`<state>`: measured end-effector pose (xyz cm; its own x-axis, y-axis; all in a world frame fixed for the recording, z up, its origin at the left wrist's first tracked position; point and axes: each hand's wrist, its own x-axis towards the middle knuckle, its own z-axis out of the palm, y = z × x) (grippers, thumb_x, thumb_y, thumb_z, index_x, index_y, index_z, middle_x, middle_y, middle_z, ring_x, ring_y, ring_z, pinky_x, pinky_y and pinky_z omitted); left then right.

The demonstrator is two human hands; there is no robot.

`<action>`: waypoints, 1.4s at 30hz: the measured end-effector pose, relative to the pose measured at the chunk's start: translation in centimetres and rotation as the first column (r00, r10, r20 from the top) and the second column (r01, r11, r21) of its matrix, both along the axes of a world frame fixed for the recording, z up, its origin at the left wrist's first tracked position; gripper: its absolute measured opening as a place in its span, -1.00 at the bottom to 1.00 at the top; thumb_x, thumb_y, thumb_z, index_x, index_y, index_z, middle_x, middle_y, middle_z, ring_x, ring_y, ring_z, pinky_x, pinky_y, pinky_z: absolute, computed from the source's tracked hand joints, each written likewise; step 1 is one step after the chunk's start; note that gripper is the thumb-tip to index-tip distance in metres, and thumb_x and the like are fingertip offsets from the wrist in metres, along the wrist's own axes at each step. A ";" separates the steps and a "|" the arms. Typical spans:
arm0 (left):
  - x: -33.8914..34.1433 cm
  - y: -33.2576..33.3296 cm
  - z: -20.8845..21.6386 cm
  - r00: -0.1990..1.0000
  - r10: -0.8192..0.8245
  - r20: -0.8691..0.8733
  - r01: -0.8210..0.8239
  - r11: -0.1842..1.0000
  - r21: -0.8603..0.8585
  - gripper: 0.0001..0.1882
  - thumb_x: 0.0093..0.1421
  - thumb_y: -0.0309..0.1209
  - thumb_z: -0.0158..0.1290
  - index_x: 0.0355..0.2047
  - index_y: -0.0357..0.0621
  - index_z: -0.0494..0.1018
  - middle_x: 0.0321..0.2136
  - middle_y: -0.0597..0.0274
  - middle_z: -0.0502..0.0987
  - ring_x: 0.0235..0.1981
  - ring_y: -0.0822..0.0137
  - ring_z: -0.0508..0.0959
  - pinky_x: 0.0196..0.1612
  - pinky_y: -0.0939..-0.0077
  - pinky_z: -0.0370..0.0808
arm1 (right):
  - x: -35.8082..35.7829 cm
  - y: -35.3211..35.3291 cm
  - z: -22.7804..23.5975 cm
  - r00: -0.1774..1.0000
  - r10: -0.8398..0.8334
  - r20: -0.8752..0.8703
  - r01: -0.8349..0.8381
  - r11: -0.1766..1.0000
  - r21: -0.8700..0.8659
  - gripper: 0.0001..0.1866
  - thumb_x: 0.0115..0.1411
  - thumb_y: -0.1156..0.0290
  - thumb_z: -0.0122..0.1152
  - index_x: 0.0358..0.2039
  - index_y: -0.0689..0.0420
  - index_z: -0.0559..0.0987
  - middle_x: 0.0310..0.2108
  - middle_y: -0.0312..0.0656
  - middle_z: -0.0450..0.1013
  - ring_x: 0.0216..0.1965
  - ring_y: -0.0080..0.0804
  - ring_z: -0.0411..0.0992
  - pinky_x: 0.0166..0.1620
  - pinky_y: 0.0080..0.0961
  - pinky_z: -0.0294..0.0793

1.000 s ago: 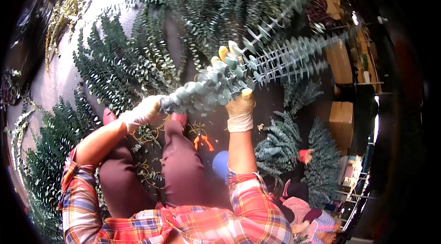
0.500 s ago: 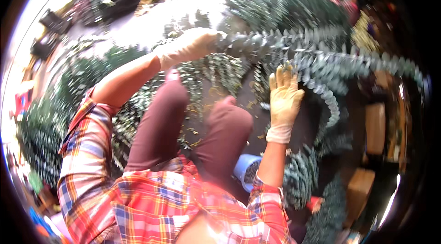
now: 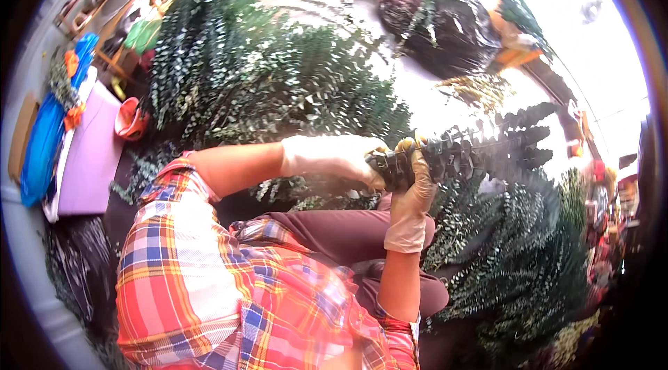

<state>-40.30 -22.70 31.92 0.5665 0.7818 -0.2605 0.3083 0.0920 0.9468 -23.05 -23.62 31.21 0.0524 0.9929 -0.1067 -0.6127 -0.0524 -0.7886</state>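
Note:
Both of my hands wear pale work gloves and meet in front of my knees. Closed round the stem end of a eucalyptus bunch is my left hand. My right hand grips the same bunch just to the right, its fingers wrapped over the stems. The leafy branches point away to the right, dark green with small round leaves. Where the palms press on the stems, the bunch is hidden.
A large heap of cut greenery lies ahead, and more foliage spreads at the right. A black plastic bag sits at the far side. On the left are a lilac box, a blue bag and an orange pot.
The view has swung left. My right hand, earlier spread open against the branches, is now closed on the bunch beside my left hand. The left hand keeps its hold.

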 end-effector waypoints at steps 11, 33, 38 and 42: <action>-8.1 -7.9 -6.7 0.620 0.689 0.375 -0.652 0.719 -0.242 -0.62 0.09 -0.60 0.12 -0.06 -0.10 0.40 -0.25 0.45 0.51 -0.25 0.59 0.43 -0.14 0.62 0.42 | -11.7 5.2 -0.9 0.826 0.555 0.101 -0.551 0.832 -0.062 -0.58 0.16 0.36 0.18 0.03 0.17 0.40 -0.11 -0.19 0.45 -0.07 -0.40 0.42 0.00 -0.45 0.38; -39.7 -2.9 -14.3 -0.060 0.779 -0.624 -0.580 0.481 0.657 0.05 -0.09 -0.12 0.26 0.28 -0.19 -0.10 0.22 -0.10 0.10 0.23 0.00 0.15 0.23 0.28 0.15 | 8.5 2.6 0.1 0.926 0.321 0.201 -0.292 0.943 -0.158 -0.51 0.24 0.33 0.07 0.14 0.23 0.30 0.04 -0.10 0.37 -0.03 -0.39 0.41 0.05 -0.46 0.37; -33.4 -4.1 -15.6 0.093 0.768 -0.634 -0.558 0.567 0.605 0.02 -0.08 -0.18 0.25 0.28 -0.17 -0.11 0.23 -0.08 0.07 0.23 0.00 0.14 0.23 0.30 0.15 | 10.8 0.5 -0.4 0.933 0.239 0.269 -0.199 0.966 -0.168 -0.51 0.24 0.30 0.07 0.13 0.23 0.31 0.03 -0.13 0.39 -0.05 -0.43 0.41 0.03 -0.51 0.38; -31.0 -0.7 -14.7 0.247 0.804 -0.542 -0.435 0.591 0.679 -0.01 -0.06 -0.17 0.22 0.26 -0.21 -0.08 0.22 -0.13 0.06 0.22 -0.02 0.16 0.23 0.29 0.15 | 15.8 -1.7 0.3 0.944 0.117 0.309 -0.082 0.989 -0.124 -0.50 0.25 0.25 0.04 0.14 0.21 0.31 0.02 -0.15 0.39 -0.07 -0.47 0.41 0.03 -0.51 0.36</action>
<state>-71.26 -23.35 17.26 -0.4255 0.8999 0.0952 0.8561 0.3663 0.3645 -7.24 -25.32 31.49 0.0020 0.9783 -0.2071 -0.3217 -0.1954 -0.9264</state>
